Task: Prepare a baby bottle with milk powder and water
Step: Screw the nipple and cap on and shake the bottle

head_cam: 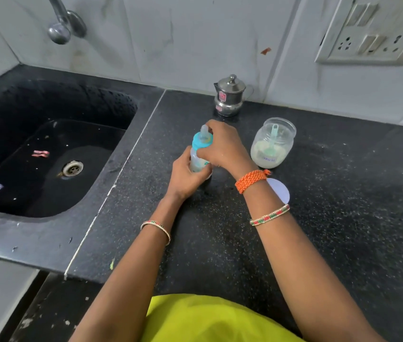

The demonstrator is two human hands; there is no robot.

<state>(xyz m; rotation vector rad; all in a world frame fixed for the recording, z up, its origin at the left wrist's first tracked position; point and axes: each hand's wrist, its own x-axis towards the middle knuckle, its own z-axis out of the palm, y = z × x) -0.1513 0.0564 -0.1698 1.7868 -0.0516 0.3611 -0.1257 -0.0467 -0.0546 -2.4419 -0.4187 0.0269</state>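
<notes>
A clear baby bottle point(196, 160) with a blue collar and a teat on top point(202, 139) stands on the black counter point(331, 218). My left hand point(187, 177) wraps around its lower body. My right hand point(222, 146) grips the blue collar from the right. To the right stands an open glass jar point(273, 144) holding white milk powder, with a pale green scoop inside it. A white round lid point(279, 191) lies flat on the counter, partly hidden under my right wrist. A small lidded steel pot point(229, 98) stands at the back by the wall.
A black sink point(47, 156) with a metal drain and bits of debris lies to the left, with a steel tap point(63, 23) above it. A switch and socket plate point(373, 30) is on the tiled wall at the upper right. The counter's front edge runs near my body.
</notes>
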